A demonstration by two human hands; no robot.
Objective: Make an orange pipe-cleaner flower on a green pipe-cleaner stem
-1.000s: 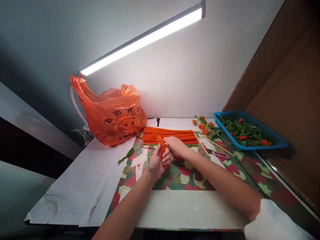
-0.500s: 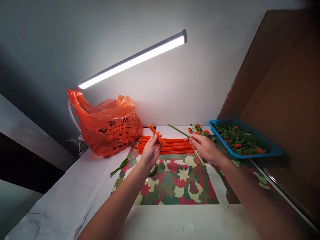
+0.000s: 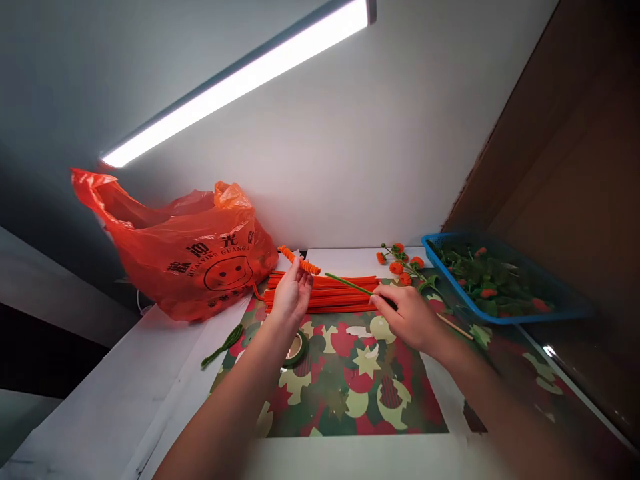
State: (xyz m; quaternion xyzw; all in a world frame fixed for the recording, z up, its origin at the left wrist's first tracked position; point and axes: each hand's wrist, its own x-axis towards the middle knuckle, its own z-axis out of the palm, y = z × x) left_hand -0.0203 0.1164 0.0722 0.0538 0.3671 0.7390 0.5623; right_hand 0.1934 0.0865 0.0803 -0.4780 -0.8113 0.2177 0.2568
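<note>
A tightly coiled orange pipe cleaner (image 3: 306,266) is pinched in the fingers of my left hand (image 3: 294,290), above a bundle of straight orange pipe cleaners (image 3: 345,300). Closed on a thin green stem (image 3: 350,285), my right hand (image 3: 405,313) keeps the stem's tip pointing left, a short gap from the coil. Past my right wrist a pale wooden stick (image 3: 455,327) shows; I cannot tell whether it belongs to the stem. A roll of green tape (image 3: 299,350) is beside my left wrist, partly hidden by it.
An orange plastic bag (image 3: 185,260) stands at the left, with folded green pipe cleaners (image 3: 223,347) in front. Orange flowers (image 3: 400,263) lie at the back. A blue basket (image 3: 500,319) of flowers and leaves sits right, beside cardboard (image 3: 555,167). A patterned mat (image 3: 350,400) covers the table.
The view has shifted, so the lamp looks nearer and higher. The coil lies flatter and closer to the green stem's tip. The tape roll shows more clearly now.
</note>
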